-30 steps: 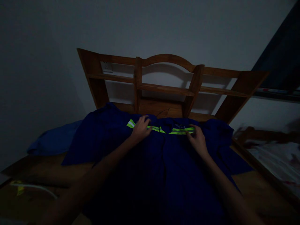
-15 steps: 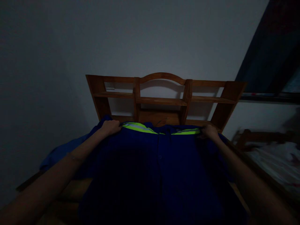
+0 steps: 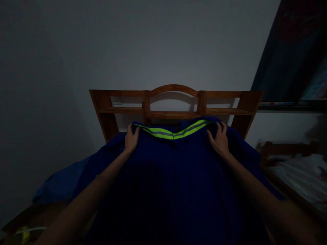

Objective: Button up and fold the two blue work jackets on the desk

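Note:
A dark blue work garment [image 3: 176, 180] with a yellow-green reflective stripe [image 3: 173, 131] along its far edge lies spread over a wooden surface in dim light. My left hand [image 3: 131, 139] lies flat on the cloth at the stripe's left end, fingers stretched out. At the stripe's right end my right hand [image 3: 219, 139] presses on the cloth, fingers spread. Neither hand grips the fabric. Both forearms reach in from the bottom of the view.
A wooden headboard [image 3: 176, 102] with shelves stands against the pale wall just behind the garment. More blue cloth [image 3: 58, 183] trails off to the left. A white and yellow item [image 3: 24, 233] lies at the bottom left. A second bed [image 3: 296, 170] stands at the right.
Both hands have let go of the garment's far corners and now lie flat on it nearer the middle. The striped edge sits further back and is folded into a shallow V.

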Motion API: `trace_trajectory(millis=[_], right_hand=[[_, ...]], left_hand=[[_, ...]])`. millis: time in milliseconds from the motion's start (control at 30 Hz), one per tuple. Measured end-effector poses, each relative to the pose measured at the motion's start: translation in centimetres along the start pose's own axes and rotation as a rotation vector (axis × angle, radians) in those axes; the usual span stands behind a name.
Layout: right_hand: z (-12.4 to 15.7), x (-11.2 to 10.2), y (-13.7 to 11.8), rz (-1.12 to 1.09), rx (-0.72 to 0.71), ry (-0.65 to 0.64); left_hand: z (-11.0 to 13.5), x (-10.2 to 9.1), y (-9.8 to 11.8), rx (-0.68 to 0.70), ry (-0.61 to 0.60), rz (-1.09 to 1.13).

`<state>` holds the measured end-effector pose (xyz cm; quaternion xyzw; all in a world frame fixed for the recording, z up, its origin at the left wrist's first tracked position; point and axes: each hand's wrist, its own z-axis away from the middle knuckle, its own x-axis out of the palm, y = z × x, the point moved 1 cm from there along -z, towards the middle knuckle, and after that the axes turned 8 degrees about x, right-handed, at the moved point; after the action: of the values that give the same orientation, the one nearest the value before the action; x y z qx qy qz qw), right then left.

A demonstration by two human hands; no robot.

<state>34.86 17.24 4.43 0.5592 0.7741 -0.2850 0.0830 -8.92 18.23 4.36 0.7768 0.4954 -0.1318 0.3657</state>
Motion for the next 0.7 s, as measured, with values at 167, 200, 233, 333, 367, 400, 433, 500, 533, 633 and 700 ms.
trace_trajectory(millis=[167,200,233,333,367,400,433,500,533,633,700], right_hand=[[5.0,3.7,4.4,0.223,-0.225,-0.347],[5.7,4.4,5.3,0.264,-0.237,-0.403],[6.4,4.9,6.1,0.301,-0.236,-0.445],[7.2,5.0,6.6,0.356,-0.180,-0.459],[7.2,4.6,6.0,0.351,-0.151,-0.428],[7.2,4.0,5.1,0.331,-0.122,-0.390],[7.2,3.2,3.9,0.292,-0.096,-0.359],[7.6,1.7,0.6,0.149,-0.075,-0.350],[8.0,1.1,-1.2,0.048,-0.087,-0.391],[10.6,-0.1,-6.1,-0.229,-0.195,-0.685],[12.7,-0.3,-8.1,-0.307,-0.255,-0.880]], left_hand=[[5.5,4.6,-1.0,0.171,-0.109,-0.179],[6.2,5.3,-1.3,0.175,-0.154,-0.226],[6.8,5.7,-1.5,0.169,-0.190,-0.274],[7.7,5.7,-1.0,0.130,-0.264,-0.436],[7.9,5.3,-0.3,0.121,-0.297,-0.482],[8.0,4.8,0.6,0.121,-0.346,-0.507],[8.2,4.3,1.8,0.137,-0.399,-0.504],[8.8,3.8,4.7,0.244,-0.504,-0.386],[9.3,3.8,6.1,0.333,-0.559,-0.269],[11.4,5.1,9.2,0.562,-0.806,0.171],[12.9,6.6,9.6,0.586,-0.988,0.403]])
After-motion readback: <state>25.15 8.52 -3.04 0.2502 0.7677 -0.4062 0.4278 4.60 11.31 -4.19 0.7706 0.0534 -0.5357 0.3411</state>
